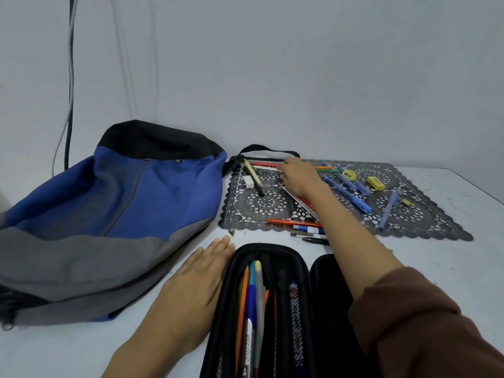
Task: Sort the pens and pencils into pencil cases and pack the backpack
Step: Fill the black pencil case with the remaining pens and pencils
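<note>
An open black pencil case (308, 268) lies at the front with several pens (252, 293) inside. My left hand (191, 293) rests flat on the table, touching the case's left side. My right hand (298, 174) reaches over the dark lace mat (261, 205), its fingers curled down at a red and a white pen (263, 166) near the far edge; the grip itself is hidden. A blue and grey backpack (109, 214) lies on the left. More pens, blue (351, 199) and orange (289, 222), lie scattered on the mat.
A white eraser (248, 181), a yellow-black pen (253, 177), yellow sharpeners (376, 183) and a ruler (308, 203) lie on the mat. A black strap (270, 150) runs along the wall. Cables (69, 105) hang at the back left. The table's right edge (480, 189) is close.
</note>
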Action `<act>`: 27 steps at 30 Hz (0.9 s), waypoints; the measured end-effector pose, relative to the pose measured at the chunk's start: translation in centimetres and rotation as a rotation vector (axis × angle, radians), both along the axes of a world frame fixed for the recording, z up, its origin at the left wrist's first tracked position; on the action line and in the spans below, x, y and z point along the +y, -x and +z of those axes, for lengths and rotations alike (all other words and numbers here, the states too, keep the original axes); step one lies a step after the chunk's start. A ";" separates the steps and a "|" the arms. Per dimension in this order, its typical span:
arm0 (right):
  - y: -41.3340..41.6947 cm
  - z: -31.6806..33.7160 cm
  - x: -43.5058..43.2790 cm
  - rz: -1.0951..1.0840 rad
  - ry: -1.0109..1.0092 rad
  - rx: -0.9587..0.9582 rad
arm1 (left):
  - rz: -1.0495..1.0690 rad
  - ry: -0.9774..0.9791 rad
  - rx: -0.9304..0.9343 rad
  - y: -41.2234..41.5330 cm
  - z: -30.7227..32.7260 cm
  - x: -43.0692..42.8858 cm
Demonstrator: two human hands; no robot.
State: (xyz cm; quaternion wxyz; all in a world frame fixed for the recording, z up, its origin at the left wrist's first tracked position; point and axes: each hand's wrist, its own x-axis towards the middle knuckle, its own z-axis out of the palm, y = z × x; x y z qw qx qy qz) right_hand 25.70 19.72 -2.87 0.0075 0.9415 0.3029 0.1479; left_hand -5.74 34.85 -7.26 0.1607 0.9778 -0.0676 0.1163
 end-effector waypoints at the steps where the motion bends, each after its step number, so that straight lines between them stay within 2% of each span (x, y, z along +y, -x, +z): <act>1: 0.0 0.0 0.0 -0.007 -0.016 0.002 | -0.011 0.000 -0.011 0.0 0.1 0.0; 8: 0.5 0.9 -0.6 -0.097 -0.066 -0.003 | 0.033 0.007 0.070 0.1 0.9 -0.4; 12: 0.0 2.9 -2.1 -0.128 -0.355 0.073 | 0.039 -0.001 0.089 0.1 1.0 -0.4; 14: -0.6 3.3 -3.1 -0.174 -0.432 0.127 | 0.032 -0.002 0.086 0.2 1.0 -0.4; 17: -1.3 2.6 -4.3 -0.256 -0.234 0.159 | 0.024 0.019 0.078 0.2 0.9 -0.3; 20: -1.5 1.3 -4.8 -0.255 -0.031 0.108 | 0.010 0.061 0.030 0.2 0.5 -0.2; 22: -1.4 1.0 -4.8 -0.236 -0.030 0.069 | 0.006 0.065 -0.012 0.2 0.4 -0.2; 25: -1.3 1.5 -4.7 -0.237 -0.021 0.018 | 0.012 0.061 0.027 0.2 0.7 -0.3; 27: -1.2 2.0 -4.7 -0.228 0.000 0.099 | 0.013 0.068 0.037 0.2 0.8 -0.3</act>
